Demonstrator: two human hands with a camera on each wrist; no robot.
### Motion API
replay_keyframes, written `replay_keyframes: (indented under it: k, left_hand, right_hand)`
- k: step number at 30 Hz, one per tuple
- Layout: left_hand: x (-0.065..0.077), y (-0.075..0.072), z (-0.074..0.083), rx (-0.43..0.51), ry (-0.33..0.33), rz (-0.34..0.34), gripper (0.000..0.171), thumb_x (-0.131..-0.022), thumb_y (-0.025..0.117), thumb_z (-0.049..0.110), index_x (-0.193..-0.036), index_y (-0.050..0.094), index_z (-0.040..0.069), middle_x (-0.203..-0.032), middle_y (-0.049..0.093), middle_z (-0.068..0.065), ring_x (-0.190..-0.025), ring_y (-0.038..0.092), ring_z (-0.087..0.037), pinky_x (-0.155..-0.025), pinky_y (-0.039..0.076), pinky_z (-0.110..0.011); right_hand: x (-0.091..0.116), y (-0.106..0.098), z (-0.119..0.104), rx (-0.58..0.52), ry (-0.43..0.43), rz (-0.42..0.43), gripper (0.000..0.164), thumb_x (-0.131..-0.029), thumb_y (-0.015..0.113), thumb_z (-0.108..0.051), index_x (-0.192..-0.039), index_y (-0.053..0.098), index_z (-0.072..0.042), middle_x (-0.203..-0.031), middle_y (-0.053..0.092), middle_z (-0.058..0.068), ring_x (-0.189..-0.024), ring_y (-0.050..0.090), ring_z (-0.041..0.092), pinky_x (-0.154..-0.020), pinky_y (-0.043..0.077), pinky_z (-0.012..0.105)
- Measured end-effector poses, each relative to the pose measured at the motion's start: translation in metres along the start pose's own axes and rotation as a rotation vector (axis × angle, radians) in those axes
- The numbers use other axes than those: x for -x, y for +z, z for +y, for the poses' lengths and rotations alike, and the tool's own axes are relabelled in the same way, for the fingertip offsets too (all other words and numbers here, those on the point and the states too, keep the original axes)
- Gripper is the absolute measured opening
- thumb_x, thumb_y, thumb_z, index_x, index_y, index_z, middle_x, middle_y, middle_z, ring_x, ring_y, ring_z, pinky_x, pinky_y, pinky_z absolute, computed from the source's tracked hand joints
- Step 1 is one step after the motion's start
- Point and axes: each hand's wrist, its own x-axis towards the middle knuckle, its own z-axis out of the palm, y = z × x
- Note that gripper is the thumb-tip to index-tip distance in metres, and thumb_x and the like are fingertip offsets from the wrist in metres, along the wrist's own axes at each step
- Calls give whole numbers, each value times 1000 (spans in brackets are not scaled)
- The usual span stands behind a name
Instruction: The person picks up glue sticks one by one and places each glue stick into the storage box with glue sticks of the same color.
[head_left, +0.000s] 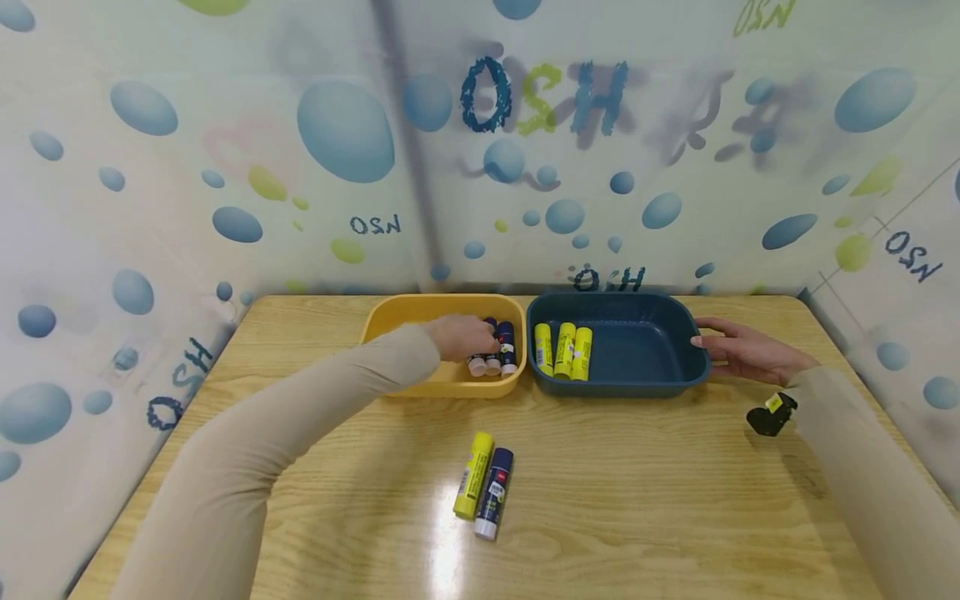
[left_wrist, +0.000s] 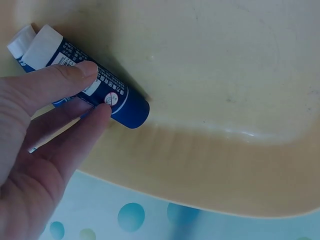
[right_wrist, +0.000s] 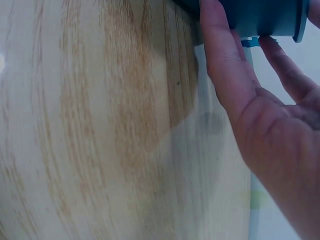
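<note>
Inside the yellow bin (head_left: 405, 308), my left hand (head_left: 459, 337) reaches to its right end, where three navy glue sticks (head_left: 507, 348) with whitish ends lie side by side. The left wrist view has the thumb and fingers pinching a navy glue stick (left_wrist: 131, 107); another is partly hidden behind it. My right hand (head_left: 753, 352) touches the right end of the dark blue bin (head_left: 637, 354) with its fingers extended along the outer wall. Three yellow glue sticks (head_left: 564, 354) lie at that bin's left end.
On the wooden table (head_left: 637, 492), a yellow glue stick (head_left: 474, 475) and a navy glue stick (head_left: 494, 493) lie side by side in front of the bins. The two bins stand close together against the patterned backdrop (head_left: 450, 192). A small black device (head_left: 768, 417) sits at the right wrist.
</note>
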Motion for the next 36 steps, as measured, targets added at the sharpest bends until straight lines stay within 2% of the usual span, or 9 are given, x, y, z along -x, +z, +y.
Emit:
replay_keyframes:
  k: [13,22,28,32,36]
  left_hand:
    - [-1,1,4,-8,-23,-3,30,-98,56,7,-128,61,11,-119,61,-11,-100,60,-22,-91,50,-34]
    - [3,-4,3,-17,-39,34,34,-95,59,4,-128,61,11,-130,57,-13,-110,59,-25,-94,49,-34]
    - [14,-12,-1,9,-71,16,37,-92,62,0,-127,61,10,-123,61,-10,-104,61,-23,-89,51,-33]
    - [23,-18,-2,-16,-94,-4,36,-90,65,0,-125,62,11,-114,64,-8,-94,61,-19,-80,53,-30]
    - [30,-19,-2,-29,-99,5,38,-89,67,1,-124,63,13,-108,65,-5,-90,60,-17,-78,52,-28]
  right_hand:
    - [-2,-1,3,16,-4,16,72,-103,47,-19,-152,-1,0,-116,57,-4,-104,63,15,-90,52,40]
    - [-2,-1,3,25,-10,2,70,-104,46,-18,-152,-2,1,-117,56,-3,-104,63,15,-90,52,40]
    - [-1,0,3,24,-22,-12,70,-104,45,-17,-152,-4,2,-119,55,-1,-105,62,14,-89,52,39]
    - [1,1,1,10,-16,-4,70,-104,44,-16,-152,-4,1,-117,57,-1,-104,63,14,-89,52,38]
    - [1,1,0,5,-16,-10,71,-104,45,-16,-152,-4,2,-117,58,-1,-103,63,15,-88,53,38]
